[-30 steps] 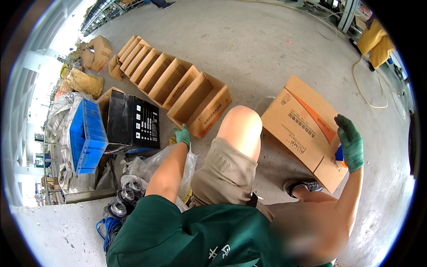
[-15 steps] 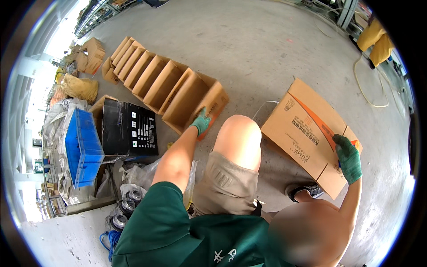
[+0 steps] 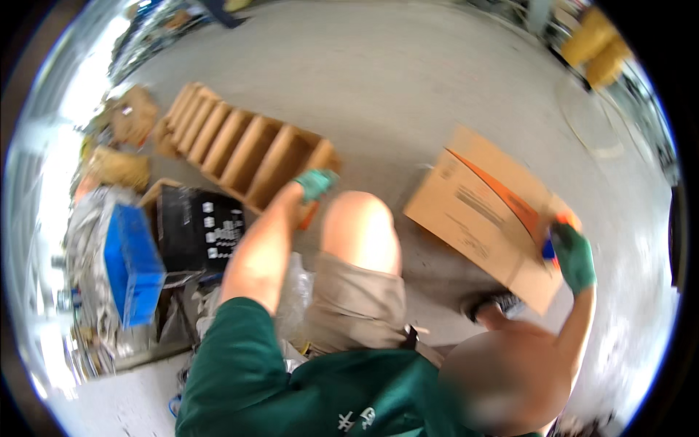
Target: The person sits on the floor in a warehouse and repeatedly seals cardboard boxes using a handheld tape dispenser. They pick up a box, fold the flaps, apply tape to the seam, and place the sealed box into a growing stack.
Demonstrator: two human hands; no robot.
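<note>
My left hand [image 3: 317, 184], in a green glove, is at the top edge of the nearest open cardboard box [image 3: 280, 171] in a diagonal row. Its fingers look bent over that wall, though motion blurs them. At the right, a closed cardboard box [image 3: 480, 207] with an orange stripe lies tilted in front of my foot. My right hand [image 3: 574, 258], also gloved, is closed round an orange-and-blue hand tool [image 3: 549, 248] over this box's right end. The glove hides much of the tool, so its exact kind is unclear.
Left of my arm stand a black printed box [image 3: 200, 229] and a blue plastic bin [image 3: 133, 262]. Clear plastic sheeting [image 3: 295, 295] lies beside my leg. Yellow sacks [image 3: 120, 167] are piled farther left. A person in yellow trousers [image 3: 593, 47] stands far right, near a hose [image 3: 604, 151].
The view has shifted, moving most of the scene leftward. My left hand has turned more sideways over the box edge. More of the orange-and-blue tool shows beside my right hand.
</note>
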